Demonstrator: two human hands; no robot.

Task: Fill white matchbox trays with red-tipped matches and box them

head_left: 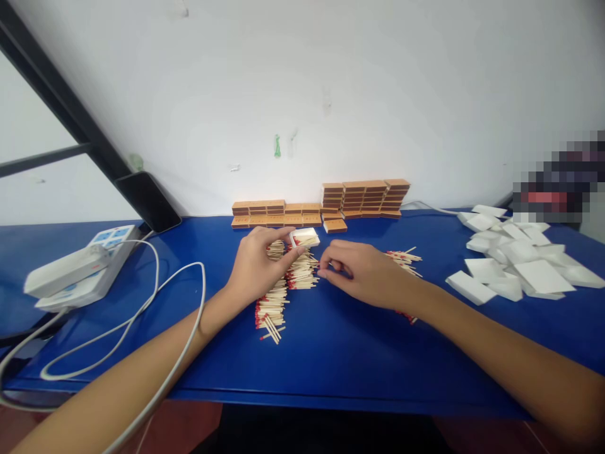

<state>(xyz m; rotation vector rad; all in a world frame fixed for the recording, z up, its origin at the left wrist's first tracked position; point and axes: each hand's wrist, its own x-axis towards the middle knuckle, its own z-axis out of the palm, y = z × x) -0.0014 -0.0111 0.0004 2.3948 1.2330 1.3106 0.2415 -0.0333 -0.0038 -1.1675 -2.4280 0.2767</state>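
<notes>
Blue tabletop (321, 359), its front edge running below both forearms. Nearest the edge, left of middle: a long pile of red-headed matchsticks (271, 309), a few lying askew at its near end. White charging cable (205, 284) looped across the left side, passing over the left forearm; power strip (111, 268) toward the left edge.

Mid-table: left hand (259, 261) gripping a white matchbox tray (309, 235) between thumb and fingers, above the far end of the matches; some sticks show in it. Right hand (362, 271) beside the same pile, fingers curled, thumb near forefinger; from here I can't tell whether it pinches a match. More matches (407, 255) partly behind that wrist. Toward the right edge, a heap of white trays (513, 255).

Along the back edge: low row of brown matchboxes (276, 219), taller stacks (363, 200) to its right, against the wall (378, 82).
</notes>
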